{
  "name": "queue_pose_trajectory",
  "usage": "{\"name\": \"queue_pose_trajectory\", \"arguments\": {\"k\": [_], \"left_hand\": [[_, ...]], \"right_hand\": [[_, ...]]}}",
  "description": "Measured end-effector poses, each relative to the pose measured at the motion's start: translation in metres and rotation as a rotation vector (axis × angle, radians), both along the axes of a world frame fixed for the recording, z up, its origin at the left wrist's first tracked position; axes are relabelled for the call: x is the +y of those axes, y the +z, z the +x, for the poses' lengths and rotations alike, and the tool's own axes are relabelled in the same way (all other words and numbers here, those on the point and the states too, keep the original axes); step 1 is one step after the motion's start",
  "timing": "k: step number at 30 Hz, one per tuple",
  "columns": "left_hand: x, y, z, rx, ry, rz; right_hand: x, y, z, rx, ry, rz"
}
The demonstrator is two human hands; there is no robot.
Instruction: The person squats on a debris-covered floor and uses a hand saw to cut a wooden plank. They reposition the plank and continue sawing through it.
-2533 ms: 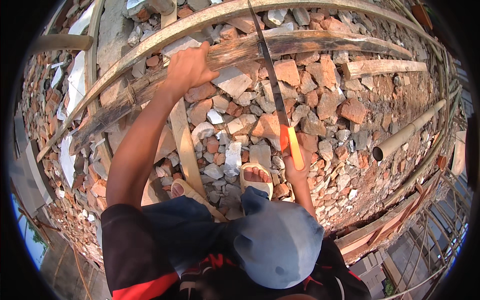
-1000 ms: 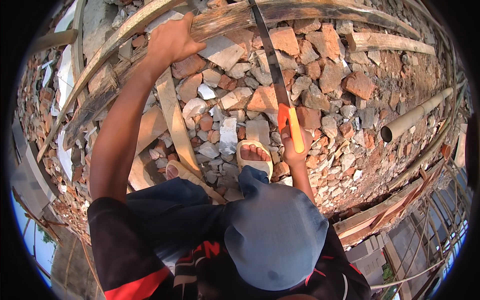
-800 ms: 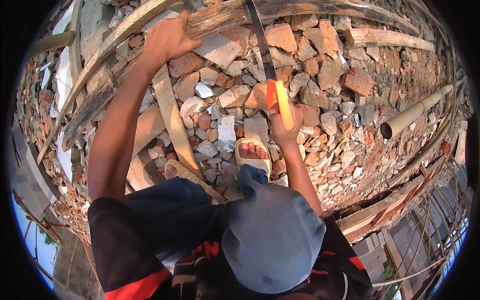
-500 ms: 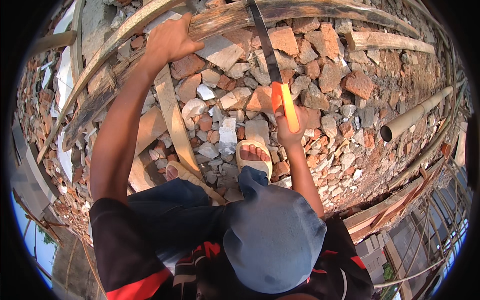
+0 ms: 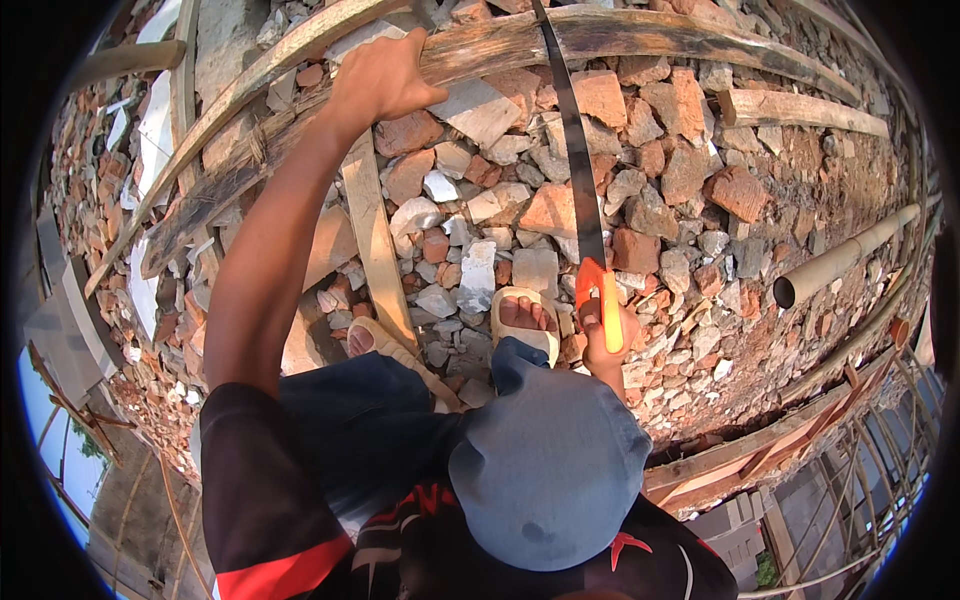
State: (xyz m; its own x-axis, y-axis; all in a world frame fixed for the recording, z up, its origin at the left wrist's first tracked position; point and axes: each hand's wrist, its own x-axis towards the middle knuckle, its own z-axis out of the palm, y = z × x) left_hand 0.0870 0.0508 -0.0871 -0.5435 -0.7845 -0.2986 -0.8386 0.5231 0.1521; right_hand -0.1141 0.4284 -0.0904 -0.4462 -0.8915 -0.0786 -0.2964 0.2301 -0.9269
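A long weathered wooden beam with dark, charred-looking patches runs across the rubble. My left hand is closed over it left of the saw, its far fingers hidden behind the wood. In my right hand is the orange and yellow handle of a handsaw, held close to my right knee. The long dark blade points away from me and lies across the beam; its far tip runs out of the picture's top edge. Whether the teeth have cut into the wood I cannot tell.
Broken bricks and concrete rubble cover the ground around my sandalled feet. Another plank lies between the beam and my left foot. A shorter timber and a hollow pipe lie to the right. More long timber crosses at the left.
My right hand has drawn the saw back toward my body, so its handle sits nearer my knee. My left hand keeps its hold on the beam. The whole view has shifted slightly.
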Motion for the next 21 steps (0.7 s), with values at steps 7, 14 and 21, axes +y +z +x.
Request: {"name": "queue_pose_trajectory", "arguments": {"k": [7,14,21], "left_hand": [[0.005,0.006,-0.005,-0.028,0.010,-0.009],[0.007,-0.006,0.000,0.002,-0.004,-0.059],[0.004,-0.001,0.000,-0.004,-0.025,-0.077]], "right_hand": [[-0.039,0.007,-0.001,-0.002,0.030,0.058],[-0.067,0.014,-0.004,-0.157,-0.027,0.119],[-0.046,0.028,0.004,-0.078,-0.004,0.099]]}}
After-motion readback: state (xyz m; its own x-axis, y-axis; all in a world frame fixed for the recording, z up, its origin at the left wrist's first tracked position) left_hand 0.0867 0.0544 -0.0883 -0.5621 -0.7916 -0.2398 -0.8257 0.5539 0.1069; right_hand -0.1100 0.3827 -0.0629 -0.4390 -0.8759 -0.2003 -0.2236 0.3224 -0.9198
